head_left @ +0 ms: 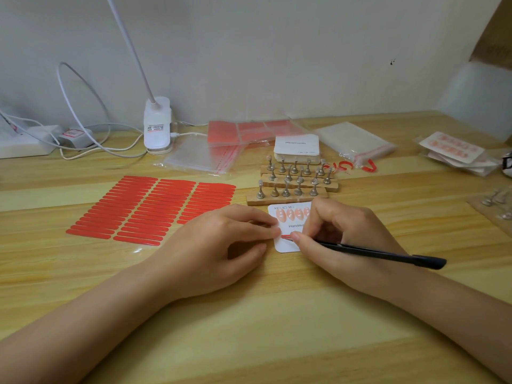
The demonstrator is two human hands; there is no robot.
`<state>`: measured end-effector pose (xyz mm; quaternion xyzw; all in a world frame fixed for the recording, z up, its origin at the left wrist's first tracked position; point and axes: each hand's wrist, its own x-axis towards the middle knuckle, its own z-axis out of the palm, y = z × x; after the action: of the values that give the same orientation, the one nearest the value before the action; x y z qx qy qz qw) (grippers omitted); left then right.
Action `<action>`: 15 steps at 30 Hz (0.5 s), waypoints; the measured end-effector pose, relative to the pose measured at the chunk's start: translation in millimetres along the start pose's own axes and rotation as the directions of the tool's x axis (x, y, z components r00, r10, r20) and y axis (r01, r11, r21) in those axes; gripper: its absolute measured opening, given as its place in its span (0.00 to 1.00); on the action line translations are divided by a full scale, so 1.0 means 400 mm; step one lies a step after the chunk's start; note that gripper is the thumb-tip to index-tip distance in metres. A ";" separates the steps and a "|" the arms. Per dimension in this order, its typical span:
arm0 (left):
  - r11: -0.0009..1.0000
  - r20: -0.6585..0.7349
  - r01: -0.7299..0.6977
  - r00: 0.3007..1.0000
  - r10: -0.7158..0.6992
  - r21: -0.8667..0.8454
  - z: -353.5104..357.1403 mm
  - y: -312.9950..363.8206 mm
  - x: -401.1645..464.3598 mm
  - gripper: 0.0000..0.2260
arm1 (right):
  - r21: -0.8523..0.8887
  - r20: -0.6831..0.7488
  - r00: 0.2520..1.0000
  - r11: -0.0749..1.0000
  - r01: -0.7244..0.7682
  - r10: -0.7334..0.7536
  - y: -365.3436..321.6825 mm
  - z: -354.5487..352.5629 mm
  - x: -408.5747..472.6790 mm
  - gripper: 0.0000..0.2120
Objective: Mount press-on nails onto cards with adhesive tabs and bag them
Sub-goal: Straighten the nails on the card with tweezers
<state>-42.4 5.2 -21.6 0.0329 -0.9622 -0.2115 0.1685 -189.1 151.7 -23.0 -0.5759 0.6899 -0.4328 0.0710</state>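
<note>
Your left hand [238, 239] lies knuckles-up on the wooden table [249, 342], straight fingertips pinning the white card [288, 245] by its left edge. Your right hand [340, 236] is curled round black tweezers [374, 253], whose tips hold a red adhesive tab [285, 236] against the card, below the row of pink nails [293, 213].

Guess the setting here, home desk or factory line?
Likely a home craft desk: wooden table against a plain wall, a clip-on desk lamp beside a power strip, and wooden nail stands behind the card.

Two bare forearms, sleeveless, no rings or watch.
</note>
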 end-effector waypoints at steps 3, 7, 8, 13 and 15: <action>1.000 0.001 0.002 1.000 -0.002 0.008 0.000 0.000 0.001 0.14 | -0.027 0.004 1.000 1.000 0.016 -0.016 0.002 0.000 0.000 0.12; 1.000 0.002 0.009 1.000 -0.009 0.013 0.001 0.001 0.000 0.14 | -0.073 0.002 0.999 0.996 0.052 -0.052 0.006 0.003 -0.004 0.13; 1.000 0.003 0.011 1.000 -0.011 0.013 0.001 0.001 0.000 0.14 | -0.086 -0.001 0.998 0.994 0.064 -0.065 0.006 0.004 -0.004 0.13; 1.000 0.008 0.015 1.000 -0.016 0.013 0.000 0.000 0.001 0.15 | -0.137 0.019 0.991 0.981 0.137 -0.135 0.003 0.007 -0.004 0.10; 1.000 0.012 0.009 1.000 -0.009 0.012 -0.001 0.000 0.001 0.18 | -0.120 0.011 0.991 0.984 0.132 -0.132 0.005 0.007 -0.005 0.11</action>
<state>-42.5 4.9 -21.2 0.0370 -0.9642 -0.2069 0.1614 -188.5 151.8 -26.7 -0.6242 0.6750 -0.3933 0.0085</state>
